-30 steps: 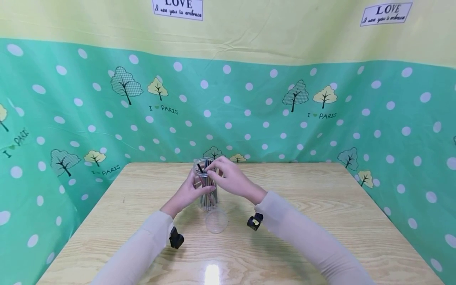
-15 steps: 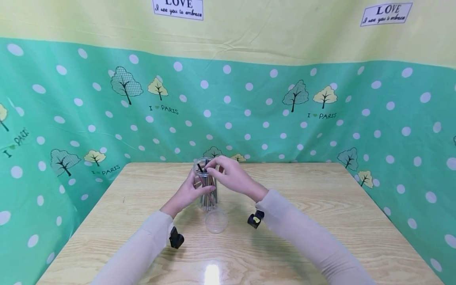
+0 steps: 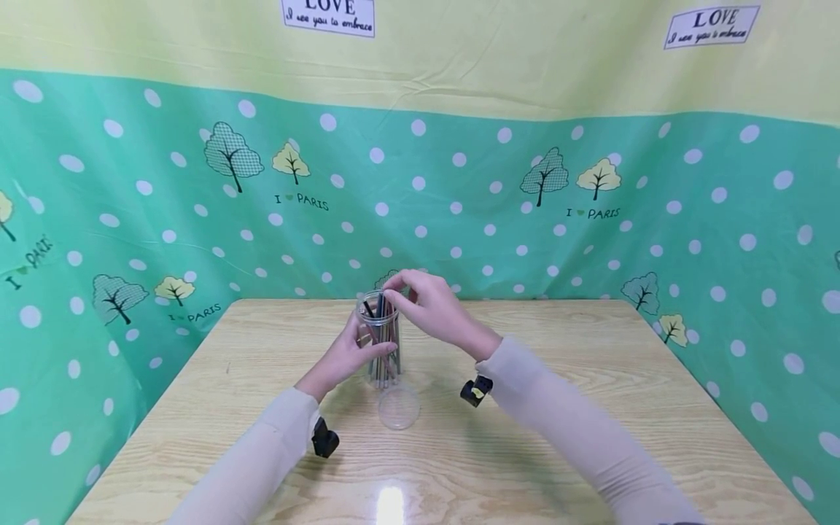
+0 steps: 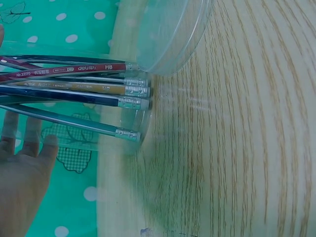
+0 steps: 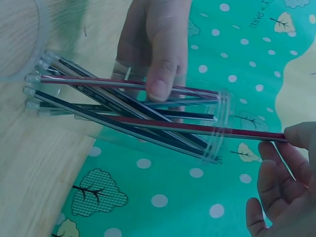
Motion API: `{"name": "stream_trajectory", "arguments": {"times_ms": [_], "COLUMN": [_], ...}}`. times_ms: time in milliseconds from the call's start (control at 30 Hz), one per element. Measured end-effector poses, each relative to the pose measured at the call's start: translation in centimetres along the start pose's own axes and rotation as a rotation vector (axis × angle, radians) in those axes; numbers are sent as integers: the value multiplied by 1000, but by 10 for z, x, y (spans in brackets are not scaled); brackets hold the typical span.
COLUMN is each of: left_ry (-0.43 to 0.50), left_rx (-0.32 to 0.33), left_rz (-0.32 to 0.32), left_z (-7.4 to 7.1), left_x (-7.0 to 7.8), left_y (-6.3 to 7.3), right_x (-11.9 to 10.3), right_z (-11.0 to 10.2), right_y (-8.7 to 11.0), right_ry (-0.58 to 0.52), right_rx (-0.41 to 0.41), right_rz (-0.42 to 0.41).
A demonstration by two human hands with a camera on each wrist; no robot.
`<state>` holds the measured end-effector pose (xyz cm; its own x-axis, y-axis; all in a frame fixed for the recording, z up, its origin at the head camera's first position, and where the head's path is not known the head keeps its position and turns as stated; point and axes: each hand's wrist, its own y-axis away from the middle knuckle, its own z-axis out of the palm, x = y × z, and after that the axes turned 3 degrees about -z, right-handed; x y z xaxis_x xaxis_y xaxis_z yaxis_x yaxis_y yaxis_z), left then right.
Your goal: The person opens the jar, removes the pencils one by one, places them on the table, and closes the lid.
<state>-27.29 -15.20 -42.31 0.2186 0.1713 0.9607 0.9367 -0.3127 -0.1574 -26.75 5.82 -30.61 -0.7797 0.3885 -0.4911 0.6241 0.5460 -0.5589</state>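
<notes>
A clear jar (image 3: 375, 321) stands on the table with several pencils inside, dark, red, teal and yellow-brown ones among them. My left hand (image 3: 346, 357) grips it from the left, thumb across its near side. At the mouth, my right hand (image 3: 438, 312) pinches the end of a red pencil (image 5: 252, 134) between thumb and fingers. In the right wrist view that pencil sticks out past the rim, its other end still within the jar. Silver eraser ends of the other pencils (image 4: 134, 102) point down at the jar's bottom.
A clear round lid (image 3: 399, 410) lies on the wooden table (image 3: 558, 408) just in front of the jar. Behind the table hangs a green and yellow printed curtain (image 3: 459, 182). Black wrist cameras (image 3: 324, 439) sit below both sleeves.
My right hand has risen from the jar's mouth and shifted slightly right, drawing the red pencil partway out. The left hand and jar stay put.
</notes>
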Motion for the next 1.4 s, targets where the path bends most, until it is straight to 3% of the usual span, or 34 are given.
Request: {"name": "stream_trajectory", "arguments": {"times_ms": [367, 600, 833, 1100, 1400], "left_ry": [-18, -24, -35, -53, -55], "left_rx": [14, 27, 29, 45, 45], "left_rz": [19, -32, -55, -62, -42], "left_z": [0, 1, 1, 0, 0], "left_x": [-1, 0, 1, 0, 1], "left_y": [-2, 0, 1, 1, 0], "right_x": [-12, -15, -18, -20, -22], "right_z": [-25, -39, -51, -63, -79], "right_y": [-6, -8, -6, -5, -4], "right_ry": [-10, -41, -82, -64, -35], "right_rx": [106, 190, 252, 380, 450], "right_rz": [-86, -155, -168, -237, -252]}}
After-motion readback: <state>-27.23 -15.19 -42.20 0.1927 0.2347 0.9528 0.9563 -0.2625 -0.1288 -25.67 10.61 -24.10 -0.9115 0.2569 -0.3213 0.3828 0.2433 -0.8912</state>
